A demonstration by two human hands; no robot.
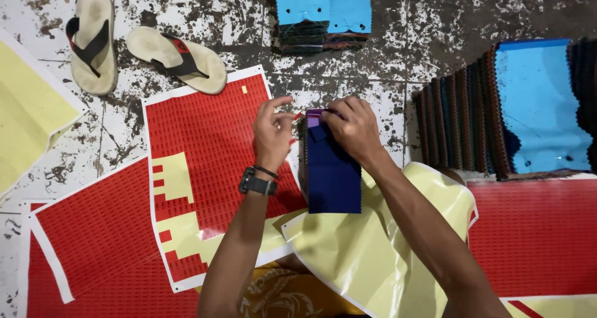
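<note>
a pair of flip-flops (140,47) lies at ten o'clock, a red sticker sheet (205,144) sits left of centre, the left hand (272,131) pinches at the top of a navy fabric swatch stack (331,172) at centre, the right hand (353,126) presses its top edge, and blue-topped swatch piles (535,106) spread at three o'clock.

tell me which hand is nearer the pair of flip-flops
Left. The left hand is over the red sticker sheet, just right of the flip-flops; the right hand is farther right, on the dark blue swatch stack.
</note>
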